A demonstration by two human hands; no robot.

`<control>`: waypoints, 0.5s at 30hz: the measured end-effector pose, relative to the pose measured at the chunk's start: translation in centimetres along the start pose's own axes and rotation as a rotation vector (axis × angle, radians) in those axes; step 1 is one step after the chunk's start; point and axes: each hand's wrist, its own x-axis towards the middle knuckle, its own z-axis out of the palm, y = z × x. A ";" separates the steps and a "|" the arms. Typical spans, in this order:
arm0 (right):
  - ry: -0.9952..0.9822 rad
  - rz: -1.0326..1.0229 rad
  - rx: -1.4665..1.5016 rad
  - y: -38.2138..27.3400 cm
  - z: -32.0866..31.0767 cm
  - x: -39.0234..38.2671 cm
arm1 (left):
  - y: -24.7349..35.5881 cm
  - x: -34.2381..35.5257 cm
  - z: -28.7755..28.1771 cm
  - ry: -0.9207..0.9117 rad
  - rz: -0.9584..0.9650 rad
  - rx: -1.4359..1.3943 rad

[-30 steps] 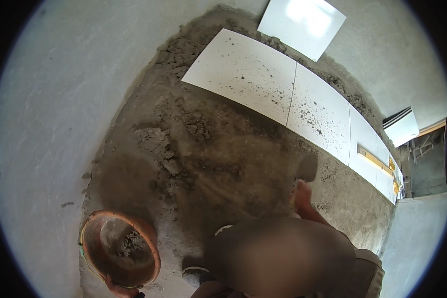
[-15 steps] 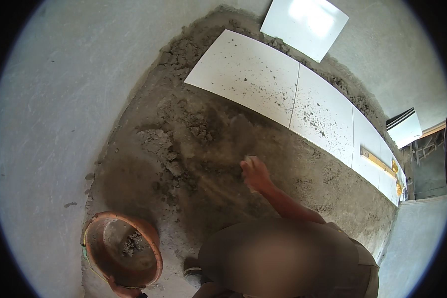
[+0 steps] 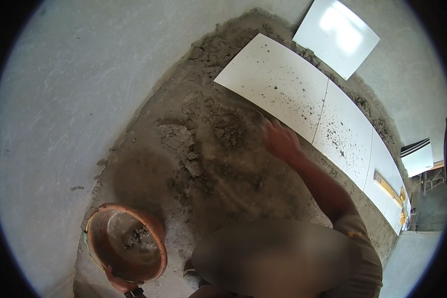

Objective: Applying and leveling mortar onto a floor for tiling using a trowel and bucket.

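At the lower left, my left hand [image 3: 118, 282] grips the near rim of an orange bucket [image 3: 160, 237]. A little wet grey mortar [image 3: 138, 237] lies inside the bucket. My right hand [image 3: 281, 140], blurred by motion, is closed beside the lower edge of a white tile [image 3: 268, 74]. It appears to hold a trowel; the blade is smeared and barely shows against the mortar. Grey mortar bed [image 3: 223, 169] spreads under and around this hand, with a rough clump [image 3: 226, 124] to its left. Crumbs of mortar dot the tile.
More white tiles [image 3: 342, 131] continue the row rightward, with a yellow level [image 3: 388, 188] on them. A loose white tile [image 3: 336, 37] leans at the far wall; several stacked tiles [image 3: 417, 158] stand farther right. A bare grey wall [image 3: 79, 99] rises on the left.
My right hand has moved away from me and rightward, up to the tile's edge. My left hand stays on the bucket rim. The whole view has shifted slightly.
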 end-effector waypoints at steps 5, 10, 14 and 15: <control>0.062 -0.102 -0.170 -6.4 -1.1 11.5 | 1.2 -1.7 1.0 -0.142 -0.179 -0.174; -0.014 -0.030 -0.272 -8.0 -1.8 14.0 | 0.7 -0.7 0.6 -0.236 -0.185 -0.280; -0.042 -0.154 -0.416 -2.5 -3.0 9.4 | 1.0 -1.1 1.5 -0.234 -0.200 -0.296; -0.070 -0.128 -0.438 -0.4 -3.5 7.3 | 1.0 -1.3 1.8 -0.205 -0.192 -0.268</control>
